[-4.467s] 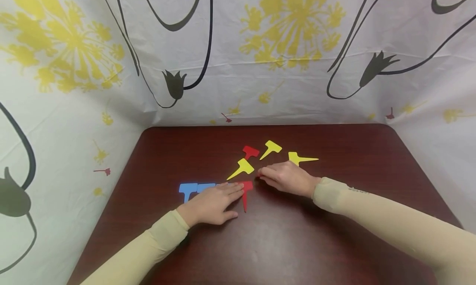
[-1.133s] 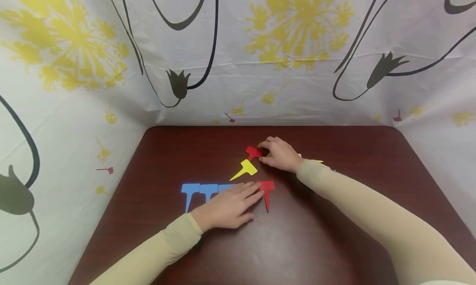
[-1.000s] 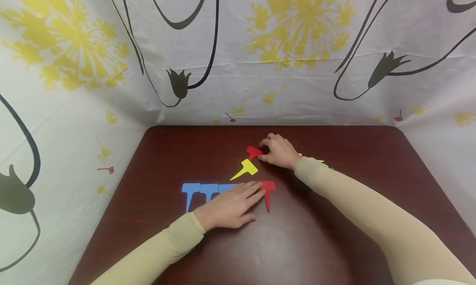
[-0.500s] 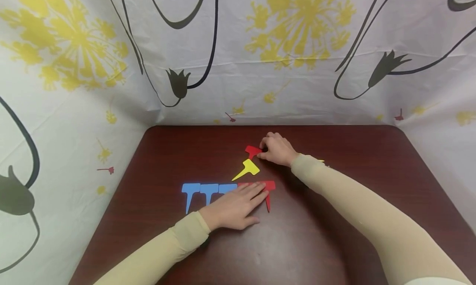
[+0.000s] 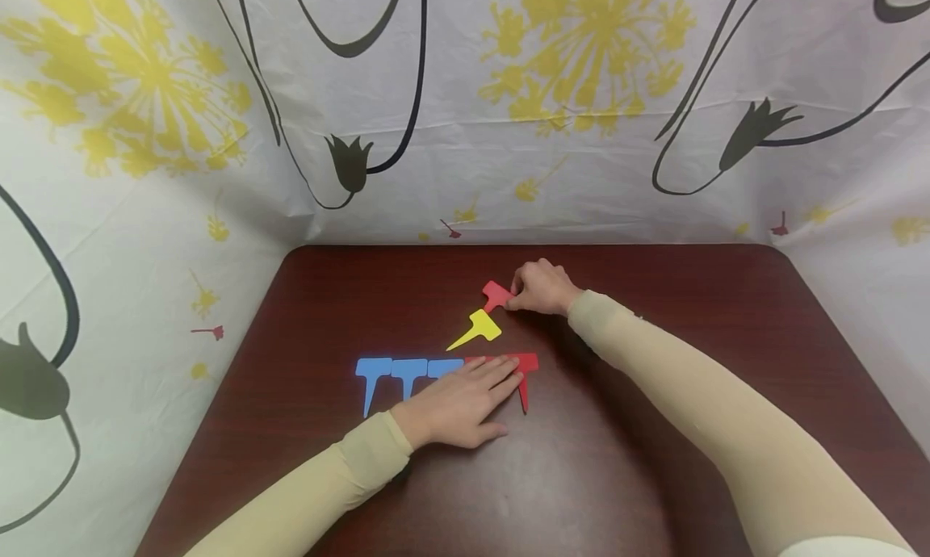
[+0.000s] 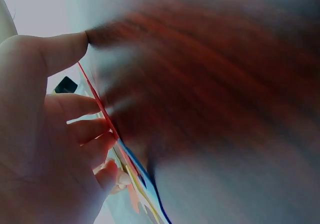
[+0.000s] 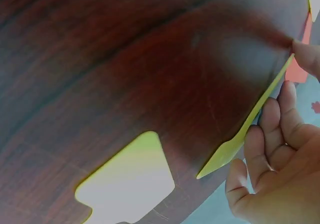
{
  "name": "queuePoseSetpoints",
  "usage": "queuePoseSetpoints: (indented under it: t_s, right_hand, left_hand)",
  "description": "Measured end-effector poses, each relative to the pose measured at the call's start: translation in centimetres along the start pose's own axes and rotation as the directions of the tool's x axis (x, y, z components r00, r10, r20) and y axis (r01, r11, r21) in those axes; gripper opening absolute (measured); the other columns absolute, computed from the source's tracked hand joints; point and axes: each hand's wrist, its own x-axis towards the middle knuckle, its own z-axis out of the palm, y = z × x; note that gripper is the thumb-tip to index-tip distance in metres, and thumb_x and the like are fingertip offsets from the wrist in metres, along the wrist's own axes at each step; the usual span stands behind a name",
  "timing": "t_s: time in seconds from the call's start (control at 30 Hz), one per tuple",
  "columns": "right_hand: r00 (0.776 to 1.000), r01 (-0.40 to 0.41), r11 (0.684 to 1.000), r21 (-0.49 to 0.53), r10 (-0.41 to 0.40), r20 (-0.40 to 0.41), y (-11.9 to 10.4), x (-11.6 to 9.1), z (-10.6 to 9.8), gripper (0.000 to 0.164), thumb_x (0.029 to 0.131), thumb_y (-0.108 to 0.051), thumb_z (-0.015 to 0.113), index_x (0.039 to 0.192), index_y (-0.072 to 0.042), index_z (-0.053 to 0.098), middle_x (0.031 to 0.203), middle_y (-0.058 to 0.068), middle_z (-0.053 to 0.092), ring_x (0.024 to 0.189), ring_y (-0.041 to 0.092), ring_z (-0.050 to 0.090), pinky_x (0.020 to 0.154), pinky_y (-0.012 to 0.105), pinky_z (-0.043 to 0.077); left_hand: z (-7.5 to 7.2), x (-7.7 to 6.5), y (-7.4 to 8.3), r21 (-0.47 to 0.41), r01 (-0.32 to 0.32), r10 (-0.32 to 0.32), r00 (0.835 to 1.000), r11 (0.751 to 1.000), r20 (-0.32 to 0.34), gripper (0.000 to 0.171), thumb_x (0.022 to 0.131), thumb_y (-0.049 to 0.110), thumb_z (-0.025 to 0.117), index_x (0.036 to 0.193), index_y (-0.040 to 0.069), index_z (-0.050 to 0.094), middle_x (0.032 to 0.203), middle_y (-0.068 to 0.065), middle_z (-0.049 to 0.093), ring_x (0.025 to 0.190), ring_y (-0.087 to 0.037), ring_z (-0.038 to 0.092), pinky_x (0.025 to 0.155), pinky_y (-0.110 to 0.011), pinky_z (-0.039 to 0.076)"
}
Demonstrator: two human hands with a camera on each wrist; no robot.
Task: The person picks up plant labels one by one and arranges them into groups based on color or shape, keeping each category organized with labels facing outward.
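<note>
In the head view, my left hand (image 5: 465, 408) lies flat with straight fingers over a row of T-shaped plant labels. The row has blue labels (image 5: 374, 366) at its left and red labels at its right. The rightmost red label (image 5: 528, 362) shows beyond my fingertips, while others are partly hidden under the hand. Farther back, my right hand (image 5: 546, 286) pinches the head of another red label (image 5: 497, 295) between thumb and finger, slightly tilted. A yellow label (image 5: 483, 326) lies just in front of it. The right wrist view also shows this red label (image 7: 296, 74) between thumb and finger.
Two more yellow labels, a near one (image 7: 132, 179) and one beside the fingers (image 7: 240, 141), lie under the right hand in the right wrist view; the right arm hides them in the head view. The dark table (image 5: 617, 476) meets a patterned cloth (image 5: 450, 177) behind.
A red label now ends the row, which the left hand followed rightward. My right hand moved back to the far red label, whose face has just tilted and brightened; the near yellow one shifted slightly.
</note>
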Motion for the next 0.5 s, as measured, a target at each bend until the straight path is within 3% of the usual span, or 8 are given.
queuePoseSetpoints:
  t_s: [0.17,0.27,0.4,0.5]
  right_hand:
    - [0.998,-0.032,0.989,0.142,0.024,0.058,0.9,-0.1,0.0,0.025,0.085,-0.036,0.080,0.074,-0.016,0.070,0.075,-0.007,0.068,0.078,0.018,0.061,0.087,0.049,0.037]
    - [0.996,-0.042,0.957,0.288,0.017,0.088,1.6,-0.3,0.1,0.021,0.089,-0.027,0.077,0.074,-0.013,0.070,0.081,-0.008,0.073,0.082,0.015,0.066,0.089,0.048,0.041]
    - [0.999,-0.027,0.921,0.388,0.011,0.043,1.9,-0.1,0.1,0.018,0.090,-0.025,0.077,0.080,-0.012,0.069,0.083,-0.002,0.072,0.074,0.020,0.064,0.069,0.040,0.050]
    - [1.000,0.004,0.937,0.350,0.004,-0.024,1.5,0.3,0.3,0.016,0.089,-0.026,0.078,0.086,-0.014,0.068,0.082,0.001,0.069,0.069,0.023,0.058,0.064,0.037,0.049]
  left_hand:
    - [0.2,0.1,0.0,0.024,0.000,0.000,1.000,1.000,0.002,0.082,0.097,0.059,0.053,0.160,0.012,0.029,0.166,-0.007,0.023,0.152,-0.021,0.020,0.122,-0.041,0.019]
    - [0.3,0.3,0.0,0.031,0.000,0.000,1.000,1.000,0.003,0.082,0.097,0.059,0.053,0.160,0.013,0.028,0.166,-0.006,0.023,0.152,-0.020,0.020,0.122,-0.041,0.018]
    - [0.3,0.3,-0.1,0.032,0.009,-0.009,1.000,0.999,0.010,0.083,0.097,0.060,0.053,0.160,0.014,0.027,0.166,-0.005,0.023,0.152,-0.020,0.019,0.122,-0.040,0.016]
    - [0.2,0.2,-0.2,0.027,0.011,-0.011,1.000,1.000,0.012,0.083,0.096,0.060,0.054,0.160,0.014,0.028,0.166,-0.005,0.023,0.152,-0.020,0.019,0.122,-0.040,0.016]
